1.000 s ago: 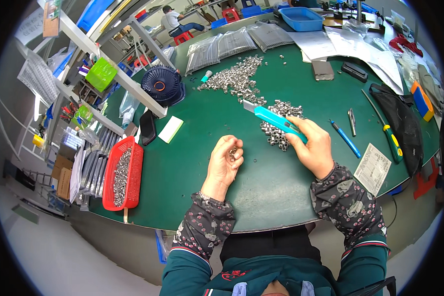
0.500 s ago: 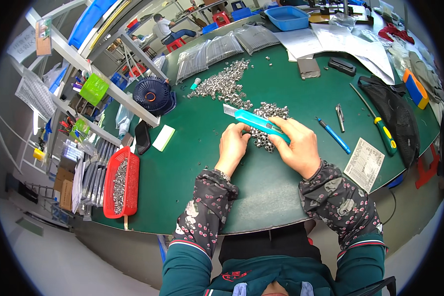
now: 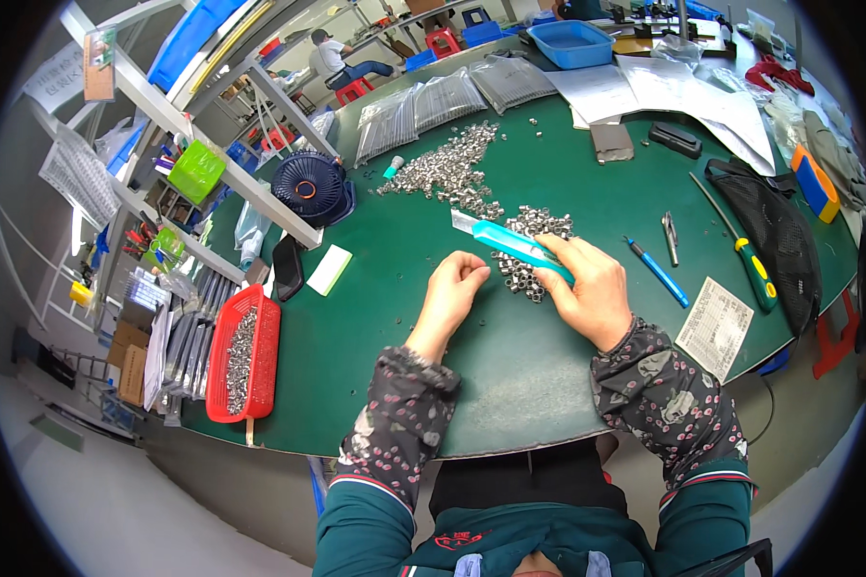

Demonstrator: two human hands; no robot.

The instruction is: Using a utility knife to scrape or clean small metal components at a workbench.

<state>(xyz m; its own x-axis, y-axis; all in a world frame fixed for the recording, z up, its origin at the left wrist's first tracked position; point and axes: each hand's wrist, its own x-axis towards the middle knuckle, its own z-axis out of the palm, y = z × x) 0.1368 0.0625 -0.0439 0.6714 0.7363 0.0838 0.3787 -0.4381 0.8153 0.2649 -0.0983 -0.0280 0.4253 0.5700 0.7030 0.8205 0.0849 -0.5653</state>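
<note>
A turquoise utility knife with its blade out lies in the grip of my right hand, pointing to the far left. Beneath and around it is a pile of small metal rings or sleeves. My left hand hovers just left of that pile, thumb and fingertips pressed together; whatever they pinch, if anything, is too small to make out. A wider heap of the same metal parts spreads farther back, with a small teal-capped piece at its left edge.
On the green table, a red basket of metal parts, a phone and a fan stand left. A blue pen-like tool, tweezers and a screwdriver lie right. Bagged rods line the back.
My left hand has drawn back a little from the knife and the pile, leaving a gap. My right hand still holds the knife over the pile. The whole view has shifted slightly.
</note>
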